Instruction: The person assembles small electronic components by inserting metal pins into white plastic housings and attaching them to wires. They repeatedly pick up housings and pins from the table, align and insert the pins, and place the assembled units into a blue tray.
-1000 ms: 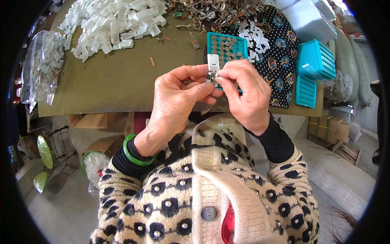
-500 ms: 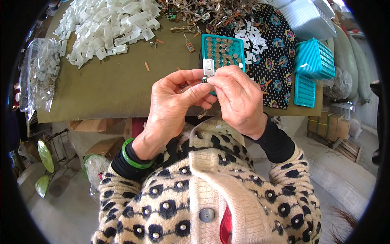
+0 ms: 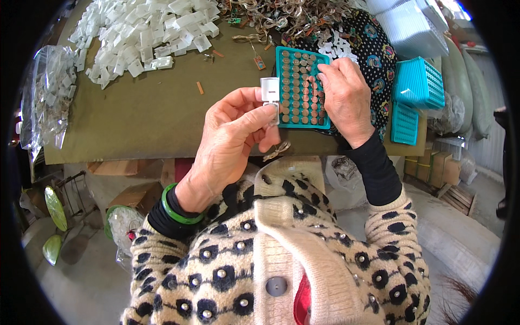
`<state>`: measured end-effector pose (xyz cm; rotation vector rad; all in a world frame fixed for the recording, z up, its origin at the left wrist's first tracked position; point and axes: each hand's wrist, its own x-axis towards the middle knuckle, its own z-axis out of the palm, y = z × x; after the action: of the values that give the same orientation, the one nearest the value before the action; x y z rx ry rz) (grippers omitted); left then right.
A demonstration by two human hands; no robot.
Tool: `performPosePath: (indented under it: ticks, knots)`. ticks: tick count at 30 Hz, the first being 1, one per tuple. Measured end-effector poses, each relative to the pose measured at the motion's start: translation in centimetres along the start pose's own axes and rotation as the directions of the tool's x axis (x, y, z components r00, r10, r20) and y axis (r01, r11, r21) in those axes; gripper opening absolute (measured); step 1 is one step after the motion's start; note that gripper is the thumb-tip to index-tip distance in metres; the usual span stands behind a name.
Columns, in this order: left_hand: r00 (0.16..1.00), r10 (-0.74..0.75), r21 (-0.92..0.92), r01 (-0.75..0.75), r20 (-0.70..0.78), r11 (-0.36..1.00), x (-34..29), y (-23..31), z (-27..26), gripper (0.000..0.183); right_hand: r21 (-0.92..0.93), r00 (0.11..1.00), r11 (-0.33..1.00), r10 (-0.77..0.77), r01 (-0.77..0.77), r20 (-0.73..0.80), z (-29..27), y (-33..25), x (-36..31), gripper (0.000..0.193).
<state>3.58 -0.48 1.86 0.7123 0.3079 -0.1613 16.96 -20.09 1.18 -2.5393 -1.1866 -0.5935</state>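
Observation:
My left hand [image 3: 230, 127] grips a small white plastic case [image 3: 270, 88] between thumb and fingers, its lid flap standing up and its lower half partly covered by the thumb. A bundle of thin wire [image 3: 277, 150] hangs below those fingers. Just right of the case lies a teal tray [image 3: 278, 70] with rows of round, metallic button cells [image 3: 295, 92]. Over the tray's upper right edge, my right hand [image 3: 346, 97] has its thumb and fingertips pinched together. Whether a cell is between them is hidden.
Piles of white plastic cases [image 3: 146, 32] and tangled wires with small boards [image 3: 287, 13] lie at the back. White pieces [image 3: 336, 47] sit on a patterned cloth [image 3: 379, 70]. Stacked teal trays [image 3: 417, 81] stand right, a clear bag of parts [image 3: 51, 97] left.
My right hand has left the case and moved right to the tray's edge, uncovering more button cells. The left hand has shifted slightly left, still holding the case.

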Motion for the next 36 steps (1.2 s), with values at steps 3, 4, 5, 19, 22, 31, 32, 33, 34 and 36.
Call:
performPosePath:
  ticks: [3,4,5,19,22,31,32,33,34,36]
  knots:
    - [1.000,0.012,-0.033,-0.012,0.008,0.999,0.0,0.0,0.0,0.025,0.048,0.998,0.999,-0.017,0.015,0.056,-0.5,0.3,0.2,0.011]
    - [0.999,0.011,-0.051,-0.009,0.037,0.999,0.1,0.1,-0.1,0.027,0.048,0.996,0.998,-0.033,0.029,0.081,-0.8,0.3,0.3,0.011]
    - [0.998,0.005,-0.063,-0.001,0.056,0.998,0.2,0.2,-0.2,0.029,0.041,0.994,0.998,-0.053,0.049,0.092,-1.0,0.4,0.4,0.010]
    - [0.984,0.074,-0.220,-0.037,0.163,0.975,0.0,-0.4,-1.5,0.029,0.528,0.998,0.849,0.043,-0.008,-0.054,-3.6,-6.7,1.3,0.014]
    - [0.988,0.075,-0.238,-0.040,0.137,0.970,-0.3,-0.6,-1.5,0.029,0.518,0.991,0.853,0.018,0.055,-0.135,-2.8,-7.7,1.4,0.015]
    - [0.995,0.075,-0.222,-0.061,0.058,0.973,-0.7,-0.8,-1.1,0.018,0.493,0.982,0.858,-0.063,0.145,-0.179,-1.9,-8.4,1.1,0.026]
    - [0.997,0.071,-0.221,-0.060,0.043,0.974,-0.7,-0.8,-1.1,0.017,0.511,0.982,0.844,-0.085,0.161,-0.169,-2.0,-8.3,1.2,0.024]
    - [0.997,0.076,-0.208,-0.068,0.031,0.976,-0.8,-0.9,-1.1,0.017,0.525,0.986,0.837,-0.097,0.153,-0.133,-2.2,-8.2,1.2,0.022]
    - [0.997,0.078,-0.201,-0.071,0.026,0.977,-0.8,-0.9,-1.1,0.017,0.539,0.989,0.830,-0.110,0.144,-0.095,-2.4,-8.1,1.2,0.021]
    - [0.995,0.102,-0.151,-0.098,0.019,0.984,-0.9,-0.9,-1.0,0.016,0.623,0.996,0.779,-0.088,0.071,-0.004,-2.9,-7.8,1.2,0.017]
